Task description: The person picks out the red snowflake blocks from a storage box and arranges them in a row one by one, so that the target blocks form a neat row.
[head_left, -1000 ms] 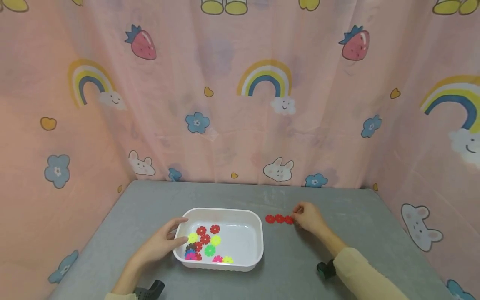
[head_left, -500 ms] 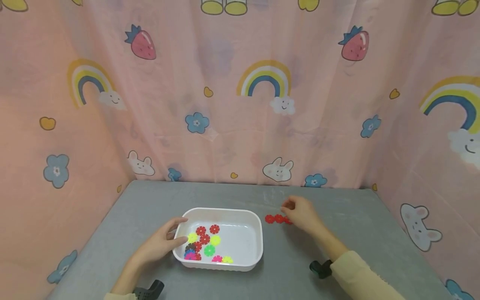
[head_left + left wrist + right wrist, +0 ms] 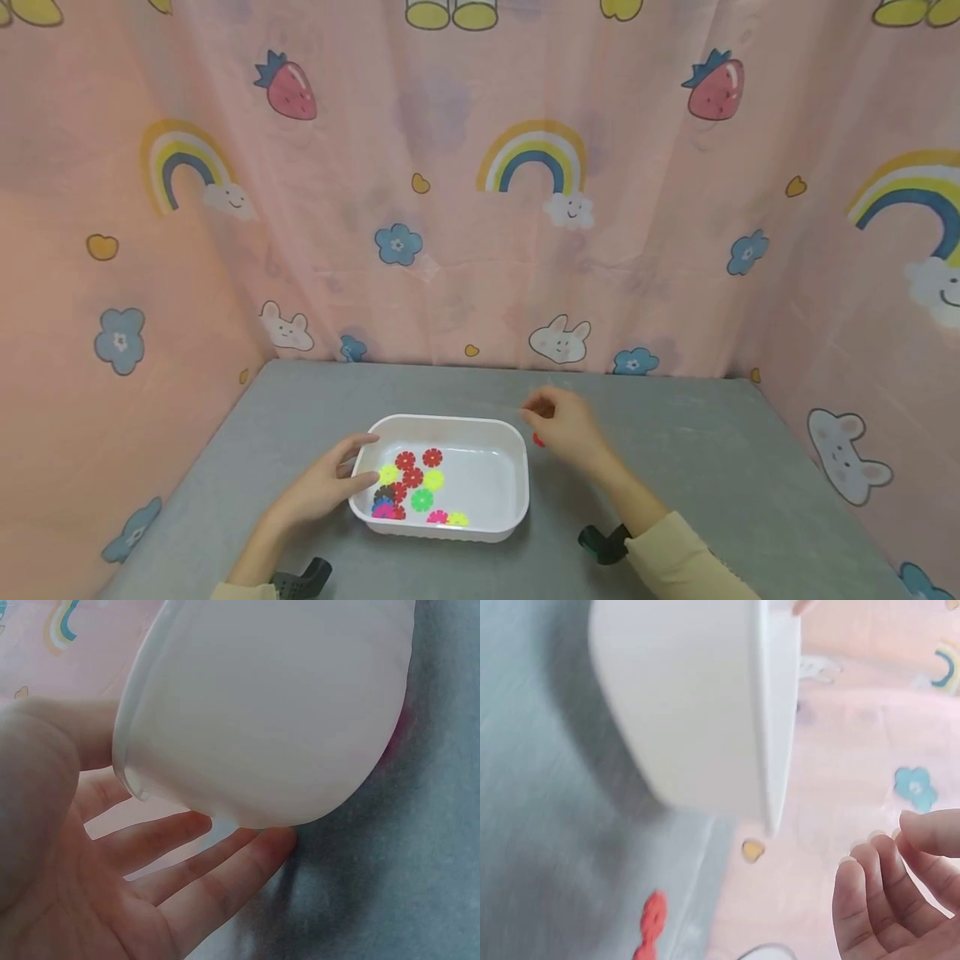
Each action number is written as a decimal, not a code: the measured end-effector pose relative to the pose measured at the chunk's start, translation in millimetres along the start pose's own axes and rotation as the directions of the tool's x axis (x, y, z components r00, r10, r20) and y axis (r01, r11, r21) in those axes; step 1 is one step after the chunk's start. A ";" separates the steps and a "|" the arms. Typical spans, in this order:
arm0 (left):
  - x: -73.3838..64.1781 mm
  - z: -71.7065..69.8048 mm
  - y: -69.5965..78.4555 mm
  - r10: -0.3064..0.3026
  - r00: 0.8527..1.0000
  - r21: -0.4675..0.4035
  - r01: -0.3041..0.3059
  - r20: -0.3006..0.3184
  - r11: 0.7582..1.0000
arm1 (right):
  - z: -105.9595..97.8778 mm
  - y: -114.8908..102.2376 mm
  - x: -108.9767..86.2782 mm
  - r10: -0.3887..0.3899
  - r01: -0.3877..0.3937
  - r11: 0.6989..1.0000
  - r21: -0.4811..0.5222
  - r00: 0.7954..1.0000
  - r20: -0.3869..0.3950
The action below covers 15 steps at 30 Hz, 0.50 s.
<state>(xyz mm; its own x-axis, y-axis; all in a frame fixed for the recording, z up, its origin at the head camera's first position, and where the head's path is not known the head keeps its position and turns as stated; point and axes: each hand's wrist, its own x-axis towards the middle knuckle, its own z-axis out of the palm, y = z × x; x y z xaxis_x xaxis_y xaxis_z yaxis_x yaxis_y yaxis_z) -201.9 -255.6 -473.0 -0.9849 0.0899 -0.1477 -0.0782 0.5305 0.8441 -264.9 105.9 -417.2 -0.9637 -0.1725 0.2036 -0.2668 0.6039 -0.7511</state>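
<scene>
A white plastic tub (image 3: 491,533) holds several flower-shaped discs: red (image 3: 412,477), yellow (image 3: 433,480), green (image 3: 422,500), pink (image 3: 438,517) and others. My left hand (image 3: 318,487) holds the tub's left end, thumb over the rim and fingers spread along the outside; its thumb (image 3: 94,735) shows at the rim in the left wrist view. Beyond the tub's right side, my right hand (image 3: 566,429) hovers with loosely bent fingers and nothing between them. It mostly hides a row of joined red discs (image 3: 538,440) on the table, whose end (image 3: 652,919) shows in the right wrist view.
The grey table (image 3: 712,467) stretches out around the tub. A pink printed curtain (image 3: 465,275) stands behind it and along both sides. Each wrist wears a dark camera mount, the right one (image 3: 603,544) low over the table.
My right hand has come away from the right end of the red disc row and moved left toward the tub, passing over the row. The left hand and the tub have stayed put.
</scene>
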 end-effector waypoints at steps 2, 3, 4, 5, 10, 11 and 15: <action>-0.5 -0.3 0.5 0.003 1.000 0.003 -0.003 0.004 1.000 | 7.1 -5.7 -1.0 -0.024 0.024 1.000 0.007 1.000 0.004; -0.9 -0.5 0.5 0.005 1.000 0.003 -0.005 0.005 1.000 | 10.6 -8.2 -1.8 -0.040 0.040 0.999 0.012 0.999 0.006; -0.6 -0.3 0.8 0.005 1.000 0.005 -0.005 0.005 1.000 | 14.0 -10.5 -2.8 -0.052 0.052 0.999 0.017 0.999 0.012; -0.5 -0.3 0.7 0.006 1.000 0.007 -0.006 0.004 1.000 | 17.6 -12.4 -3.6 -0.068 0.068 0.997 0.021 0.998 0.018; 0.3 -0.3 -0.1 0.004 1.000 0.006 -0.004 -0.002 1.000 | 33.9 -22.1 -9.4 -0.123 0.118 0.991 0.065 0.988 0.088; 0.4 -0.4 -0.5 0.002 1.000 0.003 -0.002 -0.003 1.000 | 36.9 -24.2 -10.1 -0.132 0.124 0.990 0.072 0.985 0.107; 1.2 0.3 -1.8 0.008 1.000 -0.003 -0.008 -0.004 1.000 | 49.1 -31.6 -10.2 -0.169 0.158 0.985 0.073 0.970 0.172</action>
<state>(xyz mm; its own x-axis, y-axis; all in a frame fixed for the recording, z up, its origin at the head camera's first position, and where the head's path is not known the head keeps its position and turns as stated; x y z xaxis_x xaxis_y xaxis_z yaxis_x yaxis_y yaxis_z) -202.9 -256.2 -474.8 -0.9861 0.0913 -0.1388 -0.0704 0.5268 0.8470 -246.3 50.4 -426.3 -0.8891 -0.4033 0.2162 -0.4148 0.5107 -0.7531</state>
